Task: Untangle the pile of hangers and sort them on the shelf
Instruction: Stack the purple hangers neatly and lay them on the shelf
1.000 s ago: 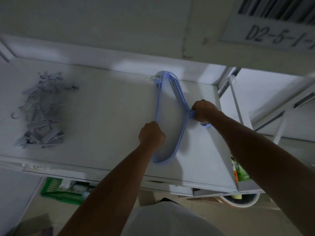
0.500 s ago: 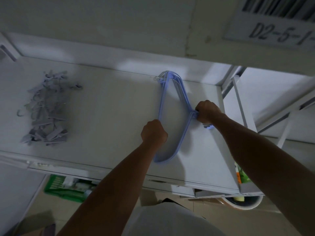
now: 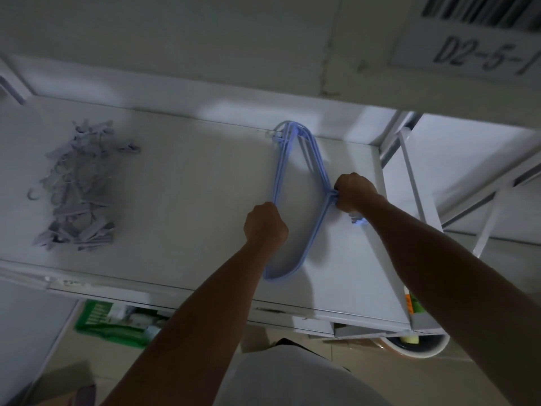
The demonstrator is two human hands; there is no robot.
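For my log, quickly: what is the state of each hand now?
Left hand: closed around the long bars of the stacked light-blue plastic hangers.
Right hand: closed around the necks of the same hangers.

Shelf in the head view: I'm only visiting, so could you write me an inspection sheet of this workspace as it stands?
Surface: white shelf, dimly lit.
Job's things: blue hangers stacked flat near the right end; grey pile of tangled pieces with hooks at the left end, well apart from them.
Clutter: nothing seen.
Grips: left hand grips the hangers' long bar; right hand grips their necks.
Cables: nothing seen.
Surroundings: green basket on the floor below the shelf; label with a barcode and "D2-5" above; round tub at the lower right.
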